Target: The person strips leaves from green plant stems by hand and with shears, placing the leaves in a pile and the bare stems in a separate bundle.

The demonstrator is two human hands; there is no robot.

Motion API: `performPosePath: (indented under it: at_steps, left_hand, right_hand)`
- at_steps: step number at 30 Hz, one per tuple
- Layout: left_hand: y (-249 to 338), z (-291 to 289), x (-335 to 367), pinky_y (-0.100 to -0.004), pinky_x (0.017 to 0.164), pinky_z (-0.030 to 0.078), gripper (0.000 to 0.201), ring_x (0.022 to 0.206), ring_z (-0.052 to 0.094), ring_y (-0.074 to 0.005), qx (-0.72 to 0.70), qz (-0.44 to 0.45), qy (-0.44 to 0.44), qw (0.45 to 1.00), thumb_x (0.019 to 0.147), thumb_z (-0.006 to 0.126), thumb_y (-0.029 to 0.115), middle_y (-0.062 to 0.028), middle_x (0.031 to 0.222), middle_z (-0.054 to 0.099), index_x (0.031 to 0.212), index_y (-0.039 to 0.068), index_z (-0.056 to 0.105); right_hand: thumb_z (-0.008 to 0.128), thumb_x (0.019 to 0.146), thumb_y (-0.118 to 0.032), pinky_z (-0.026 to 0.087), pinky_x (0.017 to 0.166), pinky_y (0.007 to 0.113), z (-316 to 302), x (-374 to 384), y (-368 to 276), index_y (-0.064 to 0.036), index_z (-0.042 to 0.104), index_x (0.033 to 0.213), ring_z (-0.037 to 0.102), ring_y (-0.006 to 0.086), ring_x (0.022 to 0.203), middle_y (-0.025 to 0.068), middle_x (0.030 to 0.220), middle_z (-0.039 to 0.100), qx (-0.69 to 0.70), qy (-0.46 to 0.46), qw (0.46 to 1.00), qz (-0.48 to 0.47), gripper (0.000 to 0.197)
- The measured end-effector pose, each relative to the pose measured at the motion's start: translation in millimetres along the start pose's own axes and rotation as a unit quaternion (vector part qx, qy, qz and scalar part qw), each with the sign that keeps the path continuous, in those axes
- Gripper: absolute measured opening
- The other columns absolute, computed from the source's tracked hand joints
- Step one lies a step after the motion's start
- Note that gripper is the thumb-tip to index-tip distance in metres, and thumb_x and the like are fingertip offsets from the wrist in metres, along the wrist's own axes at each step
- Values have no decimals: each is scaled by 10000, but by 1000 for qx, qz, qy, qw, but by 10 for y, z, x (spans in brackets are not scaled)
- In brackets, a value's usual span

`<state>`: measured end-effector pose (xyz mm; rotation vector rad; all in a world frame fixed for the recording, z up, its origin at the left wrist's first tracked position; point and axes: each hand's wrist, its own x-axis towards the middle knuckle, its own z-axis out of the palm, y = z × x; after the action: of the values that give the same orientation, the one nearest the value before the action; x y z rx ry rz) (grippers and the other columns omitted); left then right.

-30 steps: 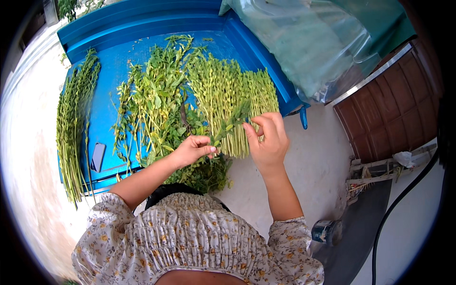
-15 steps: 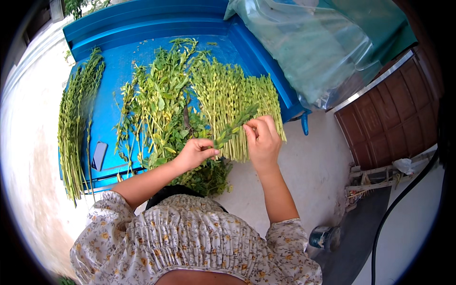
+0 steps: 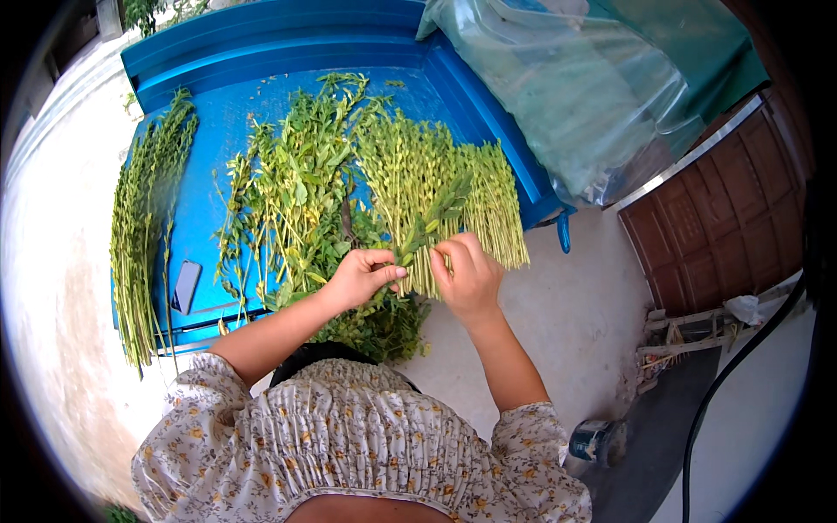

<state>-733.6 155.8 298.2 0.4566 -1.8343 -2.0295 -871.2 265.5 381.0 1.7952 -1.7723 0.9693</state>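
Note:
My left hand (image 3: 364,277) pinches the lower part of a green sesame stalk (image 3: 427,228), which tilts up and to the right with pods along it. Just right of it, my right hand (image 3: 471,275) has its fingers pressed together close against the stalk; what lies between the fingertips is hidden. Behind the hands, a row of podded stalks (image 3: 488,187) lies side by side on the blue truck bed (image 3: 222,113). Left of that row is a loose heap of leafy green and yellowing stalks (image 3: 292,179).
A bundle of stalks (image 3: 144,244) lies along the bed's left side, near a phone (image 3: 186,287). Cut greenery (image 3: 384,327) hangs below the bed's near edge. At right are plastic sheeting (image 3: 575,96), a brown panelled door (image 3: 711,209), a bucket (image 3: 595,443) and a black cable (image 3: 697,418).
My right hand has moved down and left along the stalk, closer to my left hand. The stalk now points more steeply upward. My left hand stays nearly in place.

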Motion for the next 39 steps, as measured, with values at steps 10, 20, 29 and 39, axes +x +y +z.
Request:
performPosePath:
  at_steps: [10, 20, 29, 39]
  left_hand:
    - [553, -608, 609, -253, 683, 492, 192, 725, 582, -129, -234, 55, 118, 964, 845, 560, 157, -59, 848, 608, 976, 18, 579]
    - [1159, -1125, 876, -341, 881, 412, 512, 1057, 511, -217, -80, 217, 253, 939, 857, 511, 377, -134, 1131, 526, 1214, 26, 403]
    - [-714, -1277, -797, -314, 913, 368, 490, 1067, 474, -176, 73, -135, 59, 986, 877, 501, 332, -118, 1120, 531, 1232, 20, 373]
    - [-866, -1507, -2037, -195, 526, 325, 200, 575, 381, -50, -9, -44, 393, 918, 891, 494, 232, 44, 635, 434, 954, 54, 558]
  right_hand:
    - [672, 742, -172, 470, 635, 299, 1096, -1478, 191, -37, 311, 1302, 570, 187, 669, 132, 1295, 380, 296, -398, 801, 335, 680]
    - [490, 867, -121, 397, 428, 212, 1713, -1015, -94, -37, 549, 876, 478, 61, 457, 29, 695, 591, 495, -253, 726, 406, 103]
    - [490, 875, -112, 341, 384, 189, 1903, 86, -219, -21, 508, 898, 438, 71, 421, 64, 664, 566, 573, -200, 691, 393, 95]
    - [487, 887, -175, 443, 488, 198, 2679, 488, -1437, 31, 362, 1219, 580, 130, 585, 122, 905, 593, 644, -327, 605, 334, 410]
